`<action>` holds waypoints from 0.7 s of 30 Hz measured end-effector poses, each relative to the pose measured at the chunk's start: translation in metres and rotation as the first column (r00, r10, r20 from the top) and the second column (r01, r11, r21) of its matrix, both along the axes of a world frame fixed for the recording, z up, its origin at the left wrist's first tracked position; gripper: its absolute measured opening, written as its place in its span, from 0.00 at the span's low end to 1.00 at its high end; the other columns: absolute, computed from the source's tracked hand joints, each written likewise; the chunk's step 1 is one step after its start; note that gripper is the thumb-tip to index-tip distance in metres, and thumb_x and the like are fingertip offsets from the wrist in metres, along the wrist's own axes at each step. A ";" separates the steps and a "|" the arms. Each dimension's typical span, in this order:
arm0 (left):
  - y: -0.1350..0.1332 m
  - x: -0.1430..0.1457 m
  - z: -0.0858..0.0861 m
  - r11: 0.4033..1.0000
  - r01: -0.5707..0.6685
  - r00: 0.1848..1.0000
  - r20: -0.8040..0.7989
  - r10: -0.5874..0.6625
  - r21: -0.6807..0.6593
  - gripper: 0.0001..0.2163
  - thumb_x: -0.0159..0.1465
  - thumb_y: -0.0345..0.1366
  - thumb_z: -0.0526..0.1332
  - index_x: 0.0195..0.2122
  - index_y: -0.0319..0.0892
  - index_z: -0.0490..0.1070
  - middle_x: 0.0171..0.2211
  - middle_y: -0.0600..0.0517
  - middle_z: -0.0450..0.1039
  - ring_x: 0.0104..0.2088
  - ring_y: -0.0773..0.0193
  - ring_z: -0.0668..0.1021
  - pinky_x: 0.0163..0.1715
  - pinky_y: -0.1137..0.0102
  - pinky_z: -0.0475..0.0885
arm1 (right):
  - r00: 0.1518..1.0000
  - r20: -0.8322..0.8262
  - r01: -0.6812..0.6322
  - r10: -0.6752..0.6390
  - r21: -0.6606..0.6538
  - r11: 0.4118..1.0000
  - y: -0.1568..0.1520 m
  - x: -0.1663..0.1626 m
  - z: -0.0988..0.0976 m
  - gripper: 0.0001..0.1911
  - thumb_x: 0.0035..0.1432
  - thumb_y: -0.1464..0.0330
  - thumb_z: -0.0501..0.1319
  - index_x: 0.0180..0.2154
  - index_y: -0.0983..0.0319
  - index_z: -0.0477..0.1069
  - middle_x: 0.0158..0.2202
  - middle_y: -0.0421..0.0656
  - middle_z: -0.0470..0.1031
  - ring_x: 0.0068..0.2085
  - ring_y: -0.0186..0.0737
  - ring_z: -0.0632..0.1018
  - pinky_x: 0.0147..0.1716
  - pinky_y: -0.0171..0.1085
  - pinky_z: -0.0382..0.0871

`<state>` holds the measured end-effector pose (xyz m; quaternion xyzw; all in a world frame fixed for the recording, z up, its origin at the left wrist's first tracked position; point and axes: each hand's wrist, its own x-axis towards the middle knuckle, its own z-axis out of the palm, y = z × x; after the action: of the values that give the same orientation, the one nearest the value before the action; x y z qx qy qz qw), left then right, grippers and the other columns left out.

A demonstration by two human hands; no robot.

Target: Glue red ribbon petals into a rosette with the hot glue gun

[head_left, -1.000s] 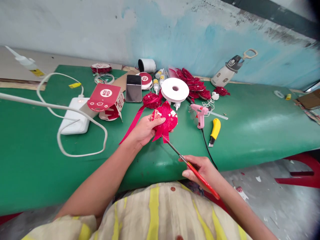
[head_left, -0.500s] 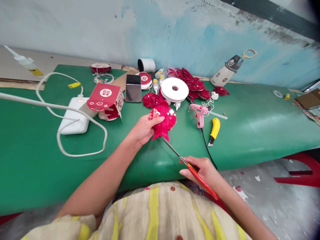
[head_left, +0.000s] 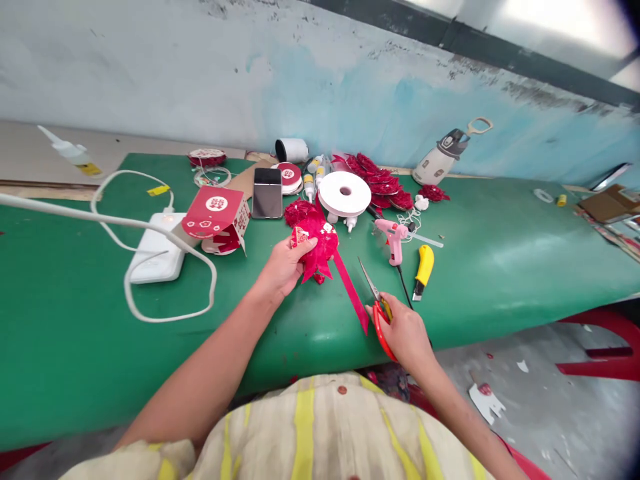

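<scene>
My left hand [head_left: 284,267] pinches a red ribbon rosette [head_left: 325,243] with its thumb on top; notched tails hang from the near side. A long red ribbon [head_left: 351,293] runs from beside the rosette toward me and ends loose on the table. In my right hand [head_left: 407,333] is a pair of scissors [head_left: 376,293] with red handles, blades pointing away from me and apart from the ribbon. The blades look closed. Just behind the rosette stands a white ribbon spool [head_left: 345,193], next to another crumpled red flower [head_left: 300,212].
A pink glue gun [head_left: 394,237] and a yellow utility knife [head_left: 424,270] lie on the right. Toward the left are a phone [head_left: 267,193], a red box [head_left: 215,213] and a white power bank [head_left: 159,257] with a looping cable. A bottle [head_left: 440,159] leans against the wall.
The scissors have moved away from the rosette's tails to the right and turned more upright. A long ribbon strip now shows stretched across the table between the rosette and my right hand.
</scene>
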<state>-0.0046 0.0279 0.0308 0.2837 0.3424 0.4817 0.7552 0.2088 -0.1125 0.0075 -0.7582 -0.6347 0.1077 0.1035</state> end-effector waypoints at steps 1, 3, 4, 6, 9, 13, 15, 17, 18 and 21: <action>0.001 0.000 -0.001 1.000 -0.010 1.000 0.002 0.010 -0.006 0.12 0.53 0.30 0.68 0.37 0.37 0.70 0.30 0.49 0.78 0.33 0.58 0.82 0.34 0.66 0.79 | 0.999 0.034 0.005 -0.005 0.003 1.000 0.002 -0.003 -0.002 0.20 0.62 0.63 0.56 0.53 0.65 0.68 0.44 0.51 0.79 0.41 0.49 0.80 0.40 0.40 0.70; 0.002 -0.001 -0.001 0.999 -0.036 0.999 0.010 0.036 -0.014 0.12 0.52 0.29 0.68 0.38 0.37 0.70 0.30 0.49 0.79 0.33 0.58 0.82 0.35 0.66 0.79 | 0.994 0.105 0.018 -0.019 0.007 1.000 0.005 -0.010 -0.005 0.20 0.62 0.63 0.56 0.54 0.65 0.68 0.43 0.51 0.78 0.40 0.48 0.79 0.38 0.39 0.69; 0.002 -0.001 -0.002 0.999 -0.044 0.999 0.015 0.045 -0.018 0.13 0.52 0.29 0.68 0.38 0.36 0.71 0.30 0.48 0.79 0.33 0.58 0.82 0.35 0.66 0.79 | 0.990 0.141 0.026 -0.028 0.012 1.000 0.006 -0.014 -0.005 0.20 0.62 0.64 0.56 0.54 0.65 0.67 0.42 0.50 0.77 0.40 0.47 0.79 0.37 0.38 0.68; 0.003 -0.001 -0.002 0.998 -0.049 0.998 0.023 0.050 -0.024 0.13 0.52 0.29 0.68 0.38 0.36 0.71 0.29 0.48 0.79 0.33 0.57 0.82 0.35 0.65 0.79 | 0.977 0.211 0.033 -0.035 0.016 0.999 0.008 -0.020 -0.002 0.20 0.63 0.63 0.56 0.55 0.64 0.67 0.40 0.50 0.76 0.40 0.47 0.78 0.35 0.37 0.67; 0.005 -0.001 -0.004 0.998 -0.040 0.999 0.034 0.041 -0.039 0.12 0.52 0.28 0.67 0.38 0.36 0.71 0.29 0.48 0.79 0.33 0.57 0.82 0.35 0.64 0.79 | 0.954 0.299 -0.003 0.011 -0.028 1.000 0.011 -0.020 0.005 0.19 0.64 0.60 0.55 0.54 0.60 0.68 0.36 0.48 0.73 0.38 0.46 0.77 0.30 0.36 0.63; 0.009 -0.005 -0.006 0.997 -0.070 0.996 0.052 0.072 -0.028 0.12 0.52 0.28 0.68 0.38 0.37 0.72 0.31 0.48 0.80 0.34 0.57 0.82 0.37 0.65 0.79 | 0.954 0.296 -0.037 0.043 -0.028 0.999 0.023 -0.012 0.009 0.19 0.61 0.60 0.59 0.52 0.60 0.69 0.35 0.48 0.71 0.37 0.47 0.75 0.30 0.36 0.62; 0.013 -0.009 -0.006 0.993 -0.118 0.992 0.046 0.119 -0.032 0.12 0.52 0.28 0.68 0.38 0.37 0.72 0.32 0.48 0.80 0.35 0.57 0.82 0.39 0.65 0.79 | 0.967 0.254 -0.034 0.032 0.006 0.999 0.030 -0.010 0.005 0.18 0.61 0.61 0.58 0.51 0.62 0.70 0.36 0.48 0.71 0.37 0.46 0.75 0.32 0.36 0.63; 0.016 -0.013 -0.004 0.989 -0.143 0.989 0.035 0.144 -0.033 0.12 0.52 0.28 0.67 0.39 0.36 0.72 0.33 0.47 0.80 0.36 0.56 0.82 0.40 0.64 0.79 | 0.974 0.226 -0.021 0.013 0.036 0.999 0.036 -0.010 -0.001 0.18 0.62 0.61 0.58 0.51 0.63 0.70 0.36 0.48 0.71 0.37 0.46 0.75 0.34 0.37 0.64; 0.018 -0.015 -0.004 0.989 -0.144 0.989 0.031 0.145 -0.030 0.13 0.52 0.29 0.67 0.39 0.36 0.72 0.33 0.47 0.80 0.36 0.55 0.83 0.40 0.63 0.79 | 0.976 0.216 -0.015 0.004 0.048 0.999 0.039 -0.011 -0.004 0.19 0.62 0.61 0.57 0.51 0.64 0.69 0.37 0.49 0.71 0.38 0.46 0.75 0.36 0.37 0.65; 0.020 -0.017 -0.003 0.989 -0.147 0.989 0.029 0.148 -0.022 0.13 0.53 0.29 0.66 0.40 0.36 0.72 0.33 0.46 0.80 0.36 0.54 0.83 0.40 0.62 0.79 | 0.985 0.173 -0.001 -0.013 0.085 0.996 0.046 -0.011 -0.010 0.20 0.62 0.61 0.58 0.52 0.64 0.68 0.39 0.50 0.71 0.40 0.47 0.74 0.39 0.39 0.66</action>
<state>-0.0220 0.0482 0.0279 0.2428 0.3558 0.5369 0.7254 0.1983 -0.0664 -0.0024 -0.7615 -0.6430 0.0139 0.0805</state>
